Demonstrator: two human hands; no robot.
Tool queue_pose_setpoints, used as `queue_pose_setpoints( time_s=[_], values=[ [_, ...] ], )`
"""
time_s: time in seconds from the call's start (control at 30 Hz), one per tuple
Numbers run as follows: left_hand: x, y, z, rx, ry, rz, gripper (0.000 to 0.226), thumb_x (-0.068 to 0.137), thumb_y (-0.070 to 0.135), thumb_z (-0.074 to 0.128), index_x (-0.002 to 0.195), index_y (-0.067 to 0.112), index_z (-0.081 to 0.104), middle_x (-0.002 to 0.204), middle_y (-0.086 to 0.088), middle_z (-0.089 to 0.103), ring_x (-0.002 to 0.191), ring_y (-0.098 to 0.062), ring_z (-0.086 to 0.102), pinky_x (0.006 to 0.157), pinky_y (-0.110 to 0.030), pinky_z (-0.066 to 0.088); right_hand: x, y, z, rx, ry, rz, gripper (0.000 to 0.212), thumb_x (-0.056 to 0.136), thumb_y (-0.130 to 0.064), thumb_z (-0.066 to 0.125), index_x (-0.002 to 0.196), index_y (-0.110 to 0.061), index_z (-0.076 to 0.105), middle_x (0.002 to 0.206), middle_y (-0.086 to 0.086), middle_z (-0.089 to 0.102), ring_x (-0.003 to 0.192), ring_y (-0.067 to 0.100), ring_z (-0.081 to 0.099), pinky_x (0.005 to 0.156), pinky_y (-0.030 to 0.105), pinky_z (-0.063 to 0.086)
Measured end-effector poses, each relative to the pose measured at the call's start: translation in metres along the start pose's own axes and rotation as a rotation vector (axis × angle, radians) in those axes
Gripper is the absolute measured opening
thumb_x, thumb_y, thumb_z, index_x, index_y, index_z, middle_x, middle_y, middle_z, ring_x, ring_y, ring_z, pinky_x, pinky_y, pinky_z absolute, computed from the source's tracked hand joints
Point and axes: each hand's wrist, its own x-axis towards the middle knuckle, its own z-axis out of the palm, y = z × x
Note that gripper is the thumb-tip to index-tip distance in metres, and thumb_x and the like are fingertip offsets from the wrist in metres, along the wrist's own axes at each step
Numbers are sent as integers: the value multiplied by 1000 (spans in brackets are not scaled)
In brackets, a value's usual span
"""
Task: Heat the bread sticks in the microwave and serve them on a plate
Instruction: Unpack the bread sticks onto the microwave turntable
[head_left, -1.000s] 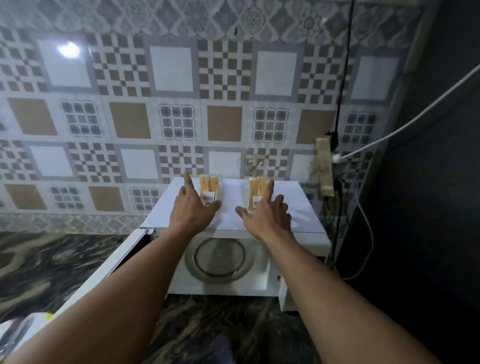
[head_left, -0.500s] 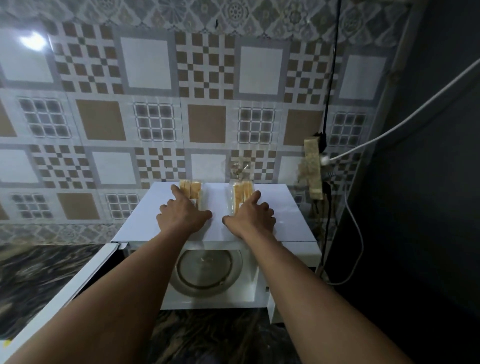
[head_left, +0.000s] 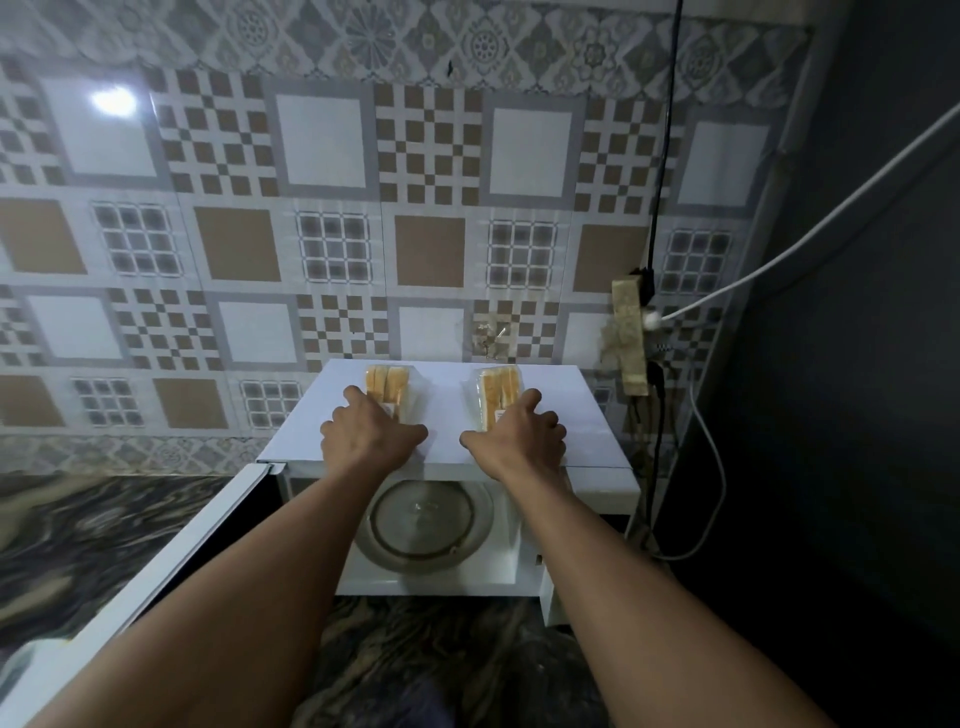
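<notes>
Two clear packets of golden bread sticks lie on top of the white microwave (head_left: 582, 415). My left hand (head_left: 366, 436) lies over the near end of the left packet (head_left: 387, 384), fingers curled down on it. My right hand (head_left: 522, 439) covers the near end of the right packet (head_left: 498, 387) in the same way. Whether either packet is lifted off the top I cannot tell. The microwave door (head_left: 171, 551) hangs open to the left, and the glass turntable (head_left: 431, 519) inside is bare.
The microwave stands on a dark marbled counter (head_left: 78, 530) against a patterned tile wall. A power strip (head_left: 631, 338) with a black cable and a white cable (head_left: 810, 239) hangs at the right, close to a dark wall (head_left: 857, 364).
Both hands went from spread fingers hovering at the packets to pressing down and curling over their near ends. The view has also shifted slightly.
</notes>
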Motion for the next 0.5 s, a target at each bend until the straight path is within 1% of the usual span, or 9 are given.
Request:
queue_pose_setpoints(
  time_s=[0.17, 0.3, 0.43, 0.5],
  values=[
    [-42, -12, -22, -17, 16, 22, 75, 65, 45, 81, 116, 11, 38, 113, -16, 61, 108, -38, 57, 85, -44, 50, -43, 9, -18, 12, 17, -7, 83, 68, -47, 74, 129, -14, 27, 126, 19, 46, 113, 36, 44, 95, 44, 43],
    [-86, -23, -45, -30, 23, 40, 78, 68, 45, 82, 121, 8, 38, 112, -17, 62, 106, -37, 58, 76, -40, 46, -86, 16, -33, 12, 36, -5, 87, 68, -50, 75, 130, -14, 27, 126, 20, 46, 112, 38, 46, 94, 46, 44],
    [-136, -37, -63, -79, 38, 23, 81, 64, 52, 85, 118, 11, 41, 110, -14, 60, 103, -36, 58, 80, -43, 49, -134, 28, -42, 11, 51, 10, 93, 66, -53, 77, 134, -13, 26, 128, 21, 46, 114, 39, 45, 95, 47, 44],
    [-159, -47, -67, -81, 36, 20, 84, 64, 52, 85, 123, 10, 40, 116, -15, 60, 108, -37, 57, 87, -45, 50, -157, 36, -41, 16, 63, 22, 93, 65, -55, 77, 132, -14, 26, 127, 22, 47, 113, 40, 46, 94, 49, 44]
  ],
)
